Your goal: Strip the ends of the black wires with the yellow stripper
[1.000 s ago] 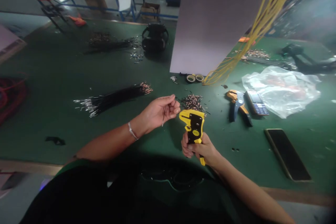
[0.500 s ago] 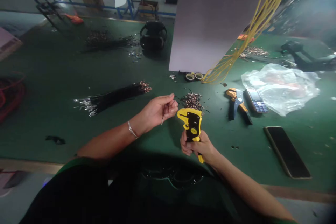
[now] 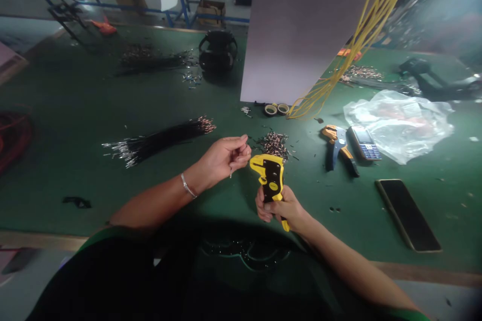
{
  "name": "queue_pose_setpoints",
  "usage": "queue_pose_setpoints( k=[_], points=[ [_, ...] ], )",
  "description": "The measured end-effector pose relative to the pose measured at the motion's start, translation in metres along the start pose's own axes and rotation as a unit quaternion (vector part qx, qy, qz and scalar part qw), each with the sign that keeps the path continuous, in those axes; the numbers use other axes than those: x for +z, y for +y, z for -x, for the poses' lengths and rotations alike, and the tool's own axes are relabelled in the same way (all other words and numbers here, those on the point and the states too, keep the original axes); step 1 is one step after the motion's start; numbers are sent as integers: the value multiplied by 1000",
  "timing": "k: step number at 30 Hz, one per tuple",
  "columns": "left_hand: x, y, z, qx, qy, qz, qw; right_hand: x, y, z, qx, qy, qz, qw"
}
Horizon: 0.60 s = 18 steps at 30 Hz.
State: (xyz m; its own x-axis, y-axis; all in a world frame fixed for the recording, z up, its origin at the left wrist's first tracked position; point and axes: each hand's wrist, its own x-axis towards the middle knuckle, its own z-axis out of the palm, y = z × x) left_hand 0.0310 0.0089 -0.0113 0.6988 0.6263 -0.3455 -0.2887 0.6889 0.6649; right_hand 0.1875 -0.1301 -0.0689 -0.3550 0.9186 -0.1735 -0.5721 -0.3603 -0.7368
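My left hand [image 3: 226,159] is closed, its fingertips pinching a short thin wire whose pale end [image 3: 231,173] pokes out below the fingers. My right hand [image 3: 280,206] is wrapped round the handles of a yellow and black wire stripper [image 3: 271,175]. The stripper stands upright, its yellow head just right of my left fingertips. Most of the wire is hidden inside my left hand. Beyond the stripper's head lies a heap of short dark and copper offcuts [image 3: 274,143]. A bundle of black wires [image 3: 161,139] rests to the left, with silvery ends at the left and copper ends at the right.
To the right lie a second stripper [image 3: 337,146], a keypad phone [image 3: 364,143], a clear plastic bag [image 3: 401,123] and a smartphone [image 3: 408,215]. Tape rolls [image 3: 276,109] sit by a tall pale panel [image 3: 289,35] with yellow wires [image 3: 361,40] hanging beside it.
The whole view has shifted slightly. The stripper in my right hand has come a little closer to my left fingertips. Both hands keep their holds.
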Motion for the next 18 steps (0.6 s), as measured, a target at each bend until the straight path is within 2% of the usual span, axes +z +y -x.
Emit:
queue_pose_setpoints(
  k=[8,18],
  points=[
    [-9,-3,-2,20,23,-46,998,1,0,0,9,27,10,1000],
    [-12,-4,-6,20,48,-70,996,3,0,0,5,32,0,999]
  ],
)
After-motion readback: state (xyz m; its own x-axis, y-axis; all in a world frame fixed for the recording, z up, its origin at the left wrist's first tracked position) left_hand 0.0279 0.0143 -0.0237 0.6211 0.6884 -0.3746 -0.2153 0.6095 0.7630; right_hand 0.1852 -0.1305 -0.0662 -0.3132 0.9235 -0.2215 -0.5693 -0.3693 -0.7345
